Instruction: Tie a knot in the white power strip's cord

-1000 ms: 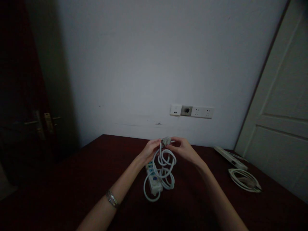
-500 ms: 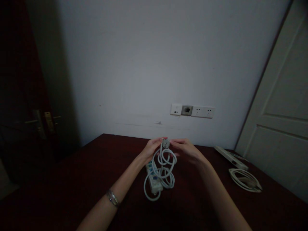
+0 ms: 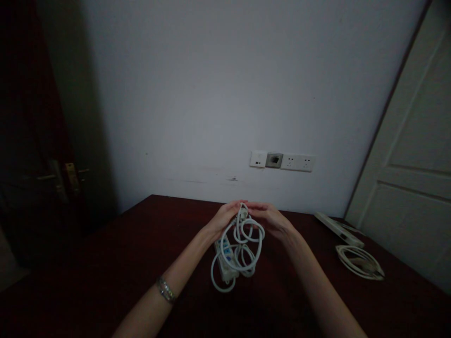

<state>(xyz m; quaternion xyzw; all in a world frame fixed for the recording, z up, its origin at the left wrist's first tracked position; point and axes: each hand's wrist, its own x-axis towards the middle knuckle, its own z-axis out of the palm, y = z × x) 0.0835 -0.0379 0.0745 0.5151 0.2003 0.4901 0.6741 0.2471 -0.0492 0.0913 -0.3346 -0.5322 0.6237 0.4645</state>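
My left hand (image 3: 225, 217) and my right hand (image 3: 267, 216) meet above the dark red table, both closed on the white power cord (image 3: 261, 246) near its plug (image 3: 243, 214). Loops of the cord dangle loosely below my fingers. Behind these loops is a white power strip (image 3: 229, 273) with blue-marked sockets, tilted, its far end by my left palm. The cord leaves the strip's near end and curls up. Fingertips are partly hidden by the cord, and how the strip is supported cannot be made out.
Another white power strip (image 3: 340, 230) lies at the table's right, with its coiled cord (image 3: 359, 263) in front of it. Wall sockets (image 3: 298, 162) are set above the table (image 3: 141, 244). A pale door (image 3: 412, 188) stands at right, a dark door with handles (image 3: 72, 176) at left.
The plug has turned and dropped slightly between my fingers. A cord loop now passes over it, and the hanging loops have swung wider to the right. My right hand has come closer in.
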